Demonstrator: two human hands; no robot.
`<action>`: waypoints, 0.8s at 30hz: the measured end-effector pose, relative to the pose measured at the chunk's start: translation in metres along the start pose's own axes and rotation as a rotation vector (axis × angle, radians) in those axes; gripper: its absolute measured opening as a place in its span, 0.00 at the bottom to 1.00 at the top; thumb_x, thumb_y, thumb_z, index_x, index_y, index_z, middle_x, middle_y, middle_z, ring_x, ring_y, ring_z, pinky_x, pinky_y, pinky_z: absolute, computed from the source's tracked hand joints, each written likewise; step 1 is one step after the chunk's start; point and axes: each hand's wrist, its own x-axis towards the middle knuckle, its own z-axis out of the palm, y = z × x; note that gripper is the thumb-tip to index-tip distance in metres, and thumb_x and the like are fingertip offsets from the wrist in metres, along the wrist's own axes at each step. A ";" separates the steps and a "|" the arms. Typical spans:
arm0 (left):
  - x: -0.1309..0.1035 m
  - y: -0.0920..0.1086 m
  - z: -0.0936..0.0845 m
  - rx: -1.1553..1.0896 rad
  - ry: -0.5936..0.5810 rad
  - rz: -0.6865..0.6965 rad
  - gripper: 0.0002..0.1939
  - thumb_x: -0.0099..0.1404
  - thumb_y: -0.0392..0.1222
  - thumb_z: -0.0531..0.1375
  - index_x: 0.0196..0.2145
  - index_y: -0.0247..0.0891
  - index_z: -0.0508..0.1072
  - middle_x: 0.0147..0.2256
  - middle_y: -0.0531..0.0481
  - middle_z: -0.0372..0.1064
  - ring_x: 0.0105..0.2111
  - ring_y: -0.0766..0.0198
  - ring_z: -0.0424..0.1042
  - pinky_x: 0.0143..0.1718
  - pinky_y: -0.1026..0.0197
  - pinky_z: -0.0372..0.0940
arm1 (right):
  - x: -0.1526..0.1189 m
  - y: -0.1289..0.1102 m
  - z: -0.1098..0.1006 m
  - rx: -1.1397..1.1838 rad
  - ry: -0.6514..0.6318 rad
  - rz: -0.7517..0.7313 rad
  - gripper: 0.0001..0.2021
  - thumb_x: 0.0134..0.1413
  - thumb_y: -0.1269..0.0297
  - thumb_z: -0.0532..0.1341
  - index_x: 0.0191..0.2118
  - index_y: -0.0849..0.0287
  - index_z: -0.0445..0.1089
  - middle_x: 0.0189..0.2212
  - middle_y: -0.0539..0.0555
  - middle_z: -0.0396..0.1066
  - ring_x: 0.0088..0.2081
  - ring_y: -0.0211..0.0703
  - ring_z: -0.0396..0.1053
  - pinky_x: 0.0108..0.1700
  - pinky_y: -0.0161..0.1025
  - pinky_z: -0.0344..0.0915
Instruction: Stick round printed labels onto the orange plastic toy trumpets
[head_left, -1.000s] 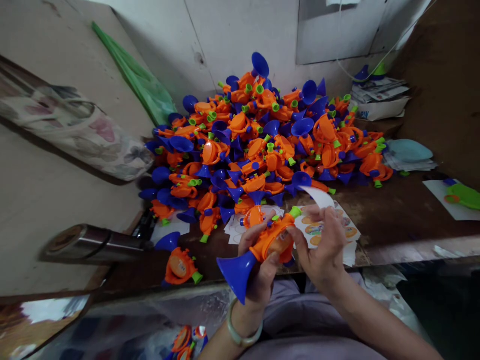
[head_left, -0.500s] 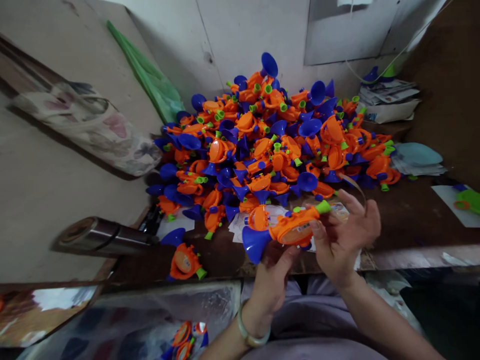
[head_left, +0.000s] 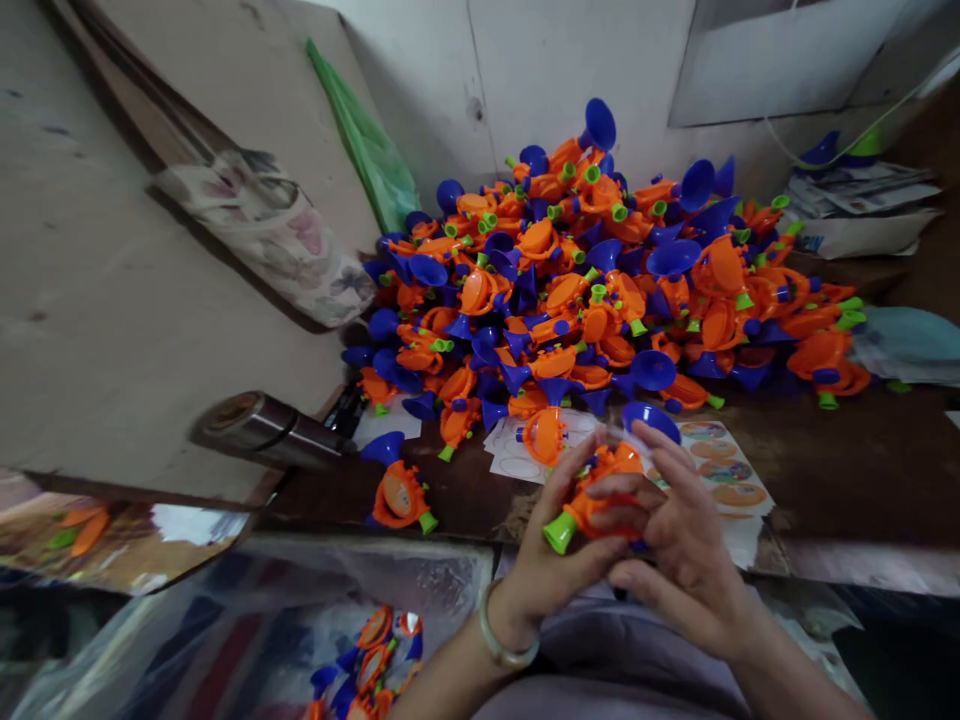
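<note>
Between my hands is a toy trumpet (head_left: pixel 619 462) with an orange body, a blue bell pointing away and a green mouthpiece toward the lower left. My left hand (head_left: pixel 555 560), with a pale bangle at the wrist, wraps round its mouthpiece side. Curled over the other side of the body are the fingers of my right hand (head_left: pixel 686 530), which hide much of it. Just beyond lies a sheet of round stickers (head_left: pixel 731 468), partly covered by my right hand. Another toy trumpet (head_left: pixel 400 494), bearing a round sticker, rests on the table to the left.
A large heap of toy trumpets (head_left: pixel 559 293) fills the back of the table (head_left: pixel 840 470). A metal flask (head_left: pixel 274 430) lies at the left beside the wall. Below the front edge, a plastic-lined container (head_left: pixel 442 575) holds several trumpets. Papers (head_left: pixel 862 215) are stacked at the back right.
The trumpet has been turned round: its bell pointed left and now points away, with the mouthpiece toward the lower left. My right fingers have closed over it. The view has shifted left.
</note>
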 end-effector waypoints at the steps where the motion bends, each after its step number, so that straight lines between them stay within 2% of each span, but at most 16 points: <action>1: 0.000 0.000 0.000 -0.037 0.031 0.008 0.37 0.62 0.47 0.76 0.67 0.52 0.72 0.71 0.41 0.65 0.69 0.42 0.68 0.68 0.41 0.67 | 0.004 -0.004 -0.001 0.091 -0.001 0.005 0.25 0.70 0.53 0.65 0.67 0.38 0.63 0.70 0.60 0.61 0.48 0.49 0.81 0.41 0.49 0.84; 3: 0.001 -0.001 0.001 -0.100 0.092 0.019 0.31 0.62 0.49 0.75 0.62 0.49 0.76 0.68 0.41 0.70 0.66 0.43 0.72 0.66 0.42 0.68 | 0.015 -0.010 -0.007 0.197 0.085 0.041 0.14 0.71 0.58 0.66 0.58 0.42 0.73 0.62 0.58 0.70 0.41 0.43 0.81 0.35 0.40 0.82; 5: 0.003 -0.001 0.003 -0.165 0.121 0.003 0.30 0.61 0.49 0.76 0.60 0.48 0.77 0.67 0.41 0.72 0.63 0.44 0.74 0.65 0.44 0.70 | 0.025 -0.011 -0.012 0.184 0.192 0.083 0.04 0.70 0.62 0.66 0.46 0.47 0.79 0.44 0.52 0.79 0.29 0.37 0.76 0.27 0.32 0.75; 6: 0.003 0.000 0.004 -0.197 0.118 -0.005 0.30 0.61 0.49 0.76 0.59 0.49 0.77 0.66 0.41 0.72 0.62 0.44 0.76 0.64 0.45 0.71 | 0.029 -0.011 -0.014 0.159 0.213 0.100 0.02 0.68 0.64 0.68 0.42 0.49 0.79 0.36 0.49 0.78 0.26 0.35 0.74 0.26 0.31 0.73; 8: 0.004 0.003 0.006 -0.246 0.092 0.000 0.31 0.61 0.48 0.76 0.60 0.51 0.76 0.67 0.43 0.72 0.61 0.46 0.77 0.61 0.47 0.73 | 0.034 -0.010 -0.015 0.102 0.202 0.124 0.02 0.65 0.64 0.70 0.38 0.50 0.80 0.29 0.47 0.77 0.25 0.35 0.73 0.26 0.30 0.72; 10: 0.005 0.006 0.006 -0.256 0.064 0.015 0.31 0.61 0.47 0.76 0.61 0.51 0.75 0.65 0.43 0.73 0.60 0.47 0.78 0.60 0.49 0.74 | 0.035 -0.008 -0.013 0.050 0.181 0.157 0.02 0.62 0.63 0.72 0.37 0.51 0.81 0.29 0.47 0.79 0.27 0.37 0.75 0.28 0.31 0.74; 16: 0.003 0.008 0.007 -0.172 0.028 0.017 0.34 0.62 0.49 0.74 0.64 0.51 0.72 0.64 0.41 0.74 0.63 0.43 0.75 0.64 0.42 0.71 | 0.033 -0.005 -0.007 0.066 0.198 0.287 0.05 0.59 0.61 0.72 0.35 0.54 0.81 0.28 0.49 0.80 0.26 0.38 0.75 0.28 0.31 0.74; 20: 0.004 0.007 0.008 -0.145 0.037 0.055 0.31 0.63 0.49 0.74 0.63 0.54 0.73 0.67 0.45 0.72 0.64 0.44 0.75 0.65 0.43 0.70 | 0.034 -0.005 -0.007 0.079 0.208 0.265 0.03 0.57 0.63 0.73 0.34 0.53 0.81 0.28 0.49 0.80 0.26 0.37 0.76 0.28 0.30 0.75; 24: 0.005 0.008 0.009 -0.103 0.071 0.071 0.30 0.64 0.49 0.74 0.62 0.50 0.74 0.67 0.43 0.71 0.64 0.44 0.74 0.66 0.44 0.69 | 0.035 -0.007 -0.007 0.049 0.206 0.245 0.03 0.58 0.64 0.72 0.34 0.54 0.80 0.28 0.49 0.79 0.26 0.38 0.76 0.29 0.31 0.75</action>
